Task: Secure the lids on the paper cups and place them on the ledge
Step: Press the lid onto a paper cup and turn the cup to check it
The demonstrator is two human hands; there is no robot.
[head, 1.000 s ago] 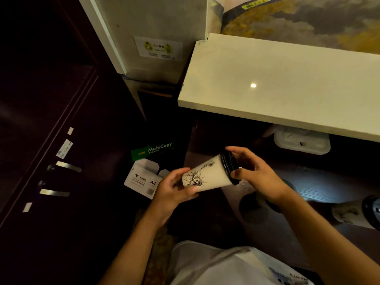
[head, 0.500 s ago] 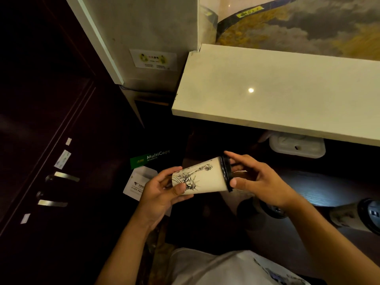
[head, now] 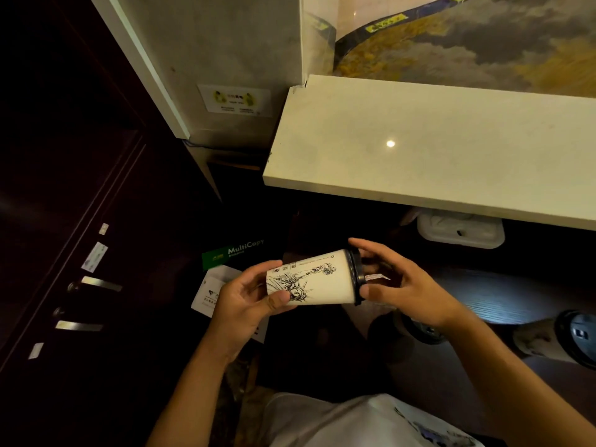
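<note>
Head view shows the paper cup lying sideways below the ledge, left hand gripping its base, right hand pinching the black lid at its rim.

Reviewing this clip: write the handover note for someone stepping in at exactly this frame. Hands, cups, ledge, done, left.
Left hand: grips the base end of the paper cup, held on its side.
Right hand: fingers curled round the black lid, thumb on its rim.
Ledge: no cup on the part in view.
Second cup: lies lidded at far right on the dark surface.
Done: lid is on the held cup; whether it is fully seated cannot be told.
Left: finish pressing the lid, stand the cup on the ledge, then the second cup.
</note>
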